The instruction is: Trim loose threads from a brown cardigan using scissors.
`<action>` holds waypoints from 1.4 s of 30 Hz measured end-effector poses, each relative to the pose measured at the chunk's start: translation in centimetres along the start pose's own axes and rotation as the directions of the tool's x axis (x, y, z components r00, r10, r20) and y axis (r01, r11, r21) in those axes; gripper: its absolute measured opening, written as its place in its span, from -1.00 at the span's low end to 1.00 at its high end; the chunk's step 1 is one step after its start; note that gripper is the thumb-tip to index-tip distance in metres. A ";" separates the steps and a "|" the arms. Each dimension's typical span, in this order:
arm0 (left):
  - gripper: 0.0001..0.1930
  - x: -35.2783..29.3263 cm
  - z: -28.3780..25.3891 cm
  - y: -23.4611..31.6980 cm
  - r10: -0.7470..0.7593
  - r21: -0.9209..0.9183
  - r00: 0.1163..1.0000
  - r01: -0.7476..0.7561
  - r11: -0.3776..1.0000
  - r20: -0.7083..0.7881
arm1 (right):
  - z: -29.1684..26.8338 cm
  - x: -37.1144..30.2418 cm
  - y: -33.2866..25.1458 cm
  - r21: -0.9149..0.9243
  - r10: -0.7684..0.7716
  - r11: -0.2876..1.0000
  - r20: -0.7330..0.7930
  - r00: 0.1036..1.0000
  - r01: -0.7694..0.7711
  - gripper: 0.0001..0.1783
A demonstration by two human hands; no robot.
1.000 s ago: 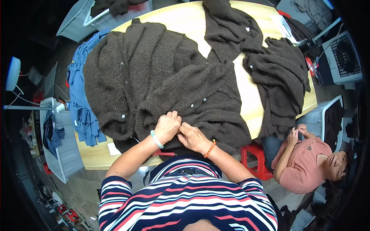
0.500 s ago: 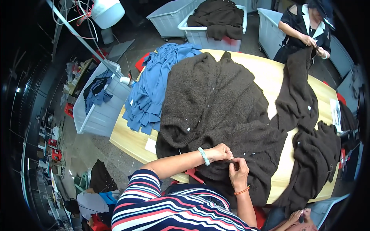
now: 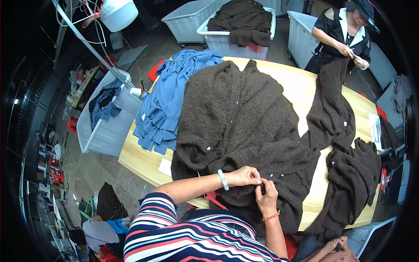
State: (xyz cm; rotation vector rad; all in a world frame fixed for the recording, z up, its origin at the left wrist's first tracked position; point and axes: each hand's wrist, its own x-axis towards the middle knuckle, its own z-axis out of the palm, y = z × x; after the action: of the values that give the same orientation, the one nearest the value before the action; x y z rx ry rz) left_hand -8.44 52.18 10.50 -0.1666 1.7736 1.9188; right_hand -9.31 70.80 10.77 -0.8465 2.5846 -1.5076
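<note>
The fingers [image 3: 254, 174] of the left hand [image 3: 241, 176] are pressed together at their tips and seem to pinch a small fold at the near part of a dark brown, fuzzy knit garment [image 3: 244, 126]. The right hand [image 3: 267, 200] has its fingers bent toward the same spot, just beside the left tips; whether they also pinch the knit, I cannot tell.

One second ago both hands were closed low over the knit; now their tips meet, and the handled spot is more exposed. Since half a second ago the hands have changed very little, so I judge that the work stays on one small detail of this garment.

Just to the right of the hands, small white buttons [image 3: 271, 175] show on the knit. To the left, a red tool handle [image 3: 212, 197] lies at the near side of the left forearm.

The garment is spread in the middle of a pale wooden worktop [image 3: 301, 85], between a heap of blue cloth [image 3: 163, 98] on the left and a second dark brown knit garment [image 3: 351, 179] on the right. At the far right, a co-worker [image 3: 321, 43], who has come into view, holds the end of a long dark brown knit piece [image 3: 330, 96].
</note>
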 end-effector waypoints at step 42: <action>-0.96 -1.9 -0.6 -0.5 0.399 0.675 0.914 -0.337 0.656 0.069 | 3.0 -1.2 2.0 0.266 0.192 0.938 0.142 0.971 -0.224 -0.78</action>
State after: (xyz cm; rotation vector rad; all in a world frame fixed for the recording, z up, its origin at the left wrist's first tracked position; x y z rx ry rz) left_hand -6.72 51.09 10.74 0.4179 2.6058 1.3598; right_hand -8.33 69.72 7.29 -0.5878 2.2254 -1.6548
